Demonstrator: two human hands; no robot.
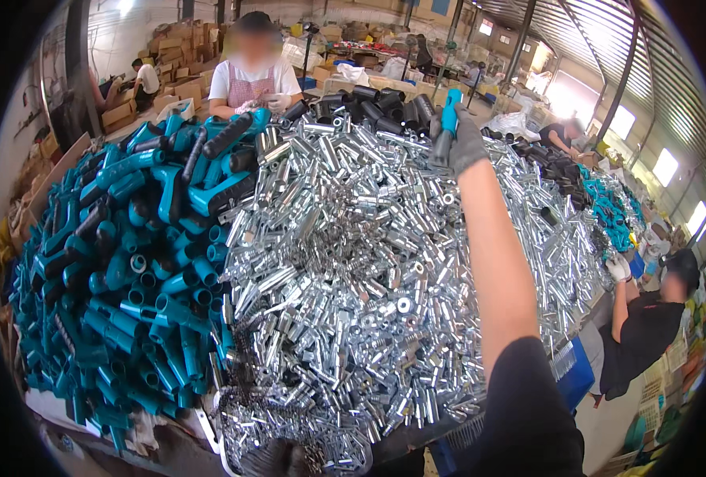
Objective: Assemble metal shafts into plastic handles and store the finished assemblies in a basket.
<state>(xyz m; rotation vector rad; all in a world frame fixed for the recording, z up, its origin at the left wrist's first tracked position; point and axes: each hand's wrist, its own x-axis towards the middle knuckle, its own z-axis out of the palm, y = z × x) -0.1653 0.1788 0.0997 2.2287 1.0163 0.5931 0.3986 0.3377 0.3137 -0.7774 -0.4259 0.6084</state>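
Note:
My right hand, in a dark grey glove, is stretched far over the heap of shiny metal parts. Its fingers are wrapped round a teal and black plastic handle, held upright with its black part lowest. At the bottom edge, my left hand wears a dark glove and is partly cut off. It rests by a tray filled with small metal pieces; its fingers cannot be made out well. A dark chain-like strip hangs down the heap towards this tray.
Teal plastic handles and tubes are piled on the left. Black sleeves lie along the far edge. A person in a checked apron works across the table, another in black at the right. A blue bin stands beside my right arm.

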